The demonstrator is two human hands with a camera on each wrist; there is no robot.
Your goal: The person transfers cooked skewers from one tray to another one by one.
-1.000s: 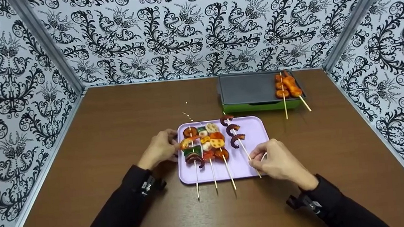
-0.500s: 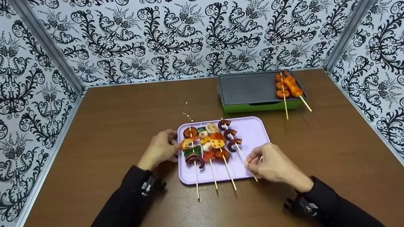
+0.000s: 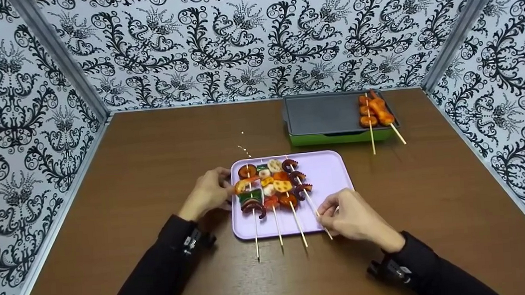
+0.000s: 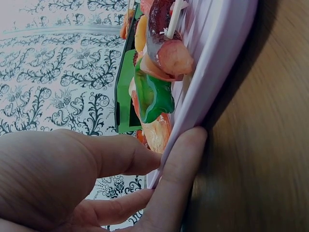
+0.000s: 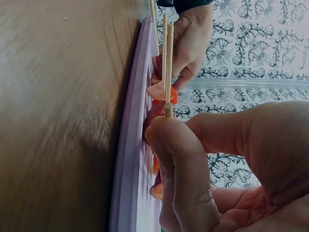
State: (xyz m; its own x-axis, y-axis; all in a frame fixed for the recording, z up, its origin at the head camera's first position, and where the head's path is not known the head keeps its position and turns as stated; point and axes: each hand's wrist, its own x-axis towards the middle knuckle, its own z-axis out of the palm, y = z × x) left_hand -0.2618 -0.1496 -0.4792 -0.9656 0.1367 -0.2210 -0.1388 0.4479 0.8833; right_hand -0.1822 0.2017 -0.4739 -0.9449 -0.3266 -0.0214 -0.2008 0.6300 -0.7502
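Observation:
A light purple tray (image 3: 328, 175) lies on the table with several skewers on it. My left hand (image 3: 206, 194) grips the tray's left rim, thumb above and fingers below, as the left wrist view shows. Between thumb and fingers of my right hand (image 3: 350, 215) is the stick of a skewer with dark curled octopus tentacle pieces (image 3: 297, 177). That skewer slants over the tray beside the mixed skewers. The leftmost one bears a shrimp (image 3: 245, 185) and a green pepper piece (image 4: 153, 96). Whether the octopus skewer touches the tray is unclear.
At the back right stands a green grill with a dark grey plate (image 3: 321, 114). On its right side lie a skewer of round orange pieces (image 3: 368, 121) and an orange drumstick-shaped skewer (image 3: 383, 112), their sticks overhanging the front. Patterned walls (image 3: 245, 41) enclose the brown table (image 3: 159, 146).
My right hand has moved left and slightly toward me, bringing the octopus skewer closer to the other skewers. My left hand stays on the tray's rim.

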